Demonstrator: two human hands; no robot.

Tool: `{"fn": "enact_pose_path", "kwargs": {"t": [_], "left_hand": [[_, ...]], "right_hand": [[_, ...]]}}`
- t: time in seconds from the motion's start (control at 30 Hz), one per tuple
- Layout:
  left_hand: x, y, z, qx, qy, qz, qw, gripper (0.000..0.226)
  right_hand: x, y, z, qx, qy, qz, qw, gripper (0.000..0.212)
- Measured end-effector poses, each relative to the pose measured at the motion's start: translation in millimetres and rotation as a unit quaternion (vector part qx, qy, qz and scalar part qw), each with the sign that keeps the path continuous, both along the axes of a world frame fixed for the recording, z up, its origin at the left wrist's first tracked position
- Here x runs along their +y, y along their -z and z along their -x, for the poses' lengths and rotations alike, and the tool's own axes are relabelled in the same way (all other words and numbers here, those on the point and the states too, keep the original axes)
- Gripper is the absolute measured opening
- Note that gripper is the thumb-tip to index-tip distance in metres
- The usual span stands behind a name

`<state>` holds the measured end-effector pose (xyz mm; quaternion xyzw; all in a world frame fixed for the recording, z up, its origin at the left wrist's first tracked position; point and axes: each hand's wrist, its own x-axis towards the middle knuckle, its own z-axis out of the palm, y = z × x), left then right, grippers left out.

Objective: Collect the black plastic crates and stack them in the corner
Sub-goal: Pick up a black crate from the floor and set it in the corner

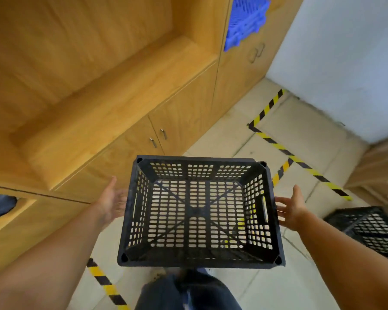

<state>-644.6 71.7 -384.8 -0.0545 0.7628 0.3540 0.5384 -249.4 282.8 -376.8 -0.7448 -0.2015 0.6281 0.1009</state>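
Two hands flank black perforated crate (pixel 198 211): left hand (pixel 112 201) and right hand (pixel 290 208) both spread, gripping nothing. Crate between them, likely light, rigid; grip side handle slots. Second black crate (pixel 367 229) right of right hand.

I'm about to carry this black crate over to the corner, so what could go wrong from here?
1. Both hands, left and right, are open beside the black crate, fingers not curled into its side slots, so it could slip.
2. A second crate sits on the floor to the right, a possible trip hazard.
3. The crate hides the floor ahead of your feet.
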Motion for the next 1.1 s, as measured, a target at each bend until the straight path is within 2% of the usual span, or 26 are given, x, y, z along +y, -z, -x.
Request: {"fn": "enact_pose_path", "kwargs": {"t": [0.13, 0.3, 0.63, 0.8, 0.97, 1.1], "left_hand": [[72, -23, -7, -0.03, 0.045, -0.036, 0.998, 0.084], [167, -52, -18, -0.047, 0.088, -0.073, 0.992, 0.082], [350, -74, -19, -0.066, 0.207, -0.056, 0.974, 0.079], [430, -77, -25, -0.047, 0.252, -0.047, 0.966, 0.083], [495, -84, -48, -0.048, 0.295, -0.043, 0.953, 0.084], [546, -81, -68, -0.067, 0.285, -0.042, 0.955, 0.089]], "right_hand": [[35, -24, -31, 0.003, 0.047, -0.016, 0.999, 0.084], [73, -55, -58, 0.005, 0.105, -0.02, 0.994, 0.082], [156, -93, -84, 0.015, 0.237, -0.023, 0.971, 0.1], [184, -115, -79, 0.014, 0.298, -0.039, 0.954, 0.089], [208, -116, -91, 0.014, 0.363, -0.062, 0.929, 0.087], [233, -105, -119, 0.024, 0.398, -0.061, 0.915, 0.084]]}}
